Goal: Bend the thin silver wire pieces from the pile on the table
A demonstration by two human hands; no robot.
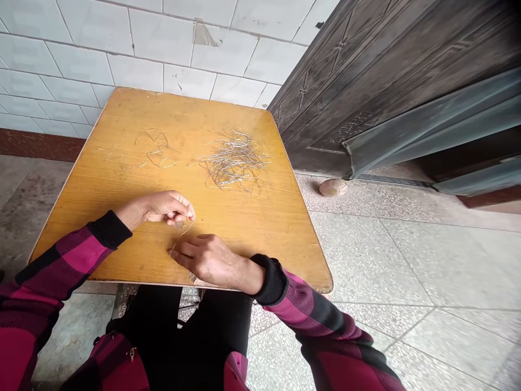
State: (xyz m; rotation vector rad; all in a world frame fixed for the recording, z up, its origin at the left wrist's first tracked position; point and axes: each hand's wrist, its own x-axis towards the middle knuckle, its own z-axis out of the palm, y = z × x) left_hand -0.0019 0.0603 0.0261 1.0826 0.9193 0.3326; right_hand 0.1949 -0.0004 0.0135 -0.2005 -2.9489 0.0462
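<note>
A thin, pale wire strand (184, 232) runs between my two hands above the near part of a yellow wooden table (122, 125). My left hand (163, 207) pinches its upper end with thumb and fingertips closed. My right hand (209, 259) rests on the tabletop below it, fingers drawn together on the strand's lower end. A tangled heap of similar silvery wires (234, 161) lies at the table's far right. A few bent loose strands (159, 149) lie at the far middle.
White tiled wall (134, 38) stands behind the table. A dark carved door (391, 81) is at the right, with a small round ball (332, 187) on the speckled floor beside it. My lap in dark trousers sits below the table's near edge.
</note>
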